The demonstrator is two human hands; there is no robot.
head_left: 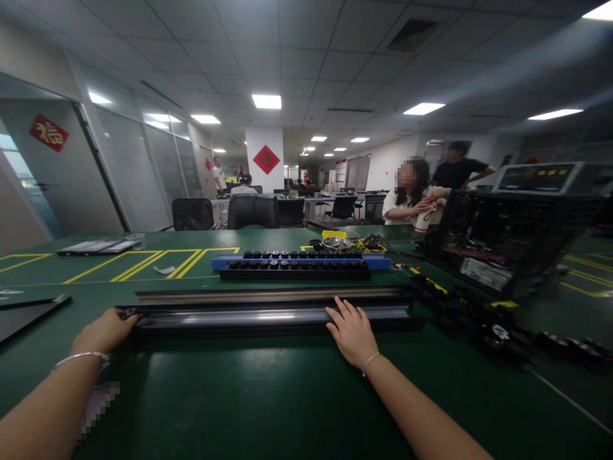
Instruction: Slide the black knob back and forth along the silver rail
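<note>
A long black rail with a shiny metallic channel (pixel 268 316) lies crosswise on the green table in front of me. Directly behind it, a second dark rail (pixel 258 295) runs parallel. My left hand (pixel 101 332) is at the rail's left end, thumb and fingers pinched around a small black part (pixel 129 313) whose kind I cannot make out. Toward the right end, my right hand (pixel 353 332) lies on the rail with its fingers spread. Farther back, a black rail (pixel 294 273) carries a row of small round black pieces, beside a blue rail (pixel 380 262) with more of them.
On the right, a pile of black parts (pixel 498 332) spreads below an open computer case (pixel 479 243). A clear round dish (pixel 336 243) and cables (pixel 371 243) are at the back. A dark flat panel (pixel 29 316) is on the left. A person (pixel 409 191) is across the table.
</note>
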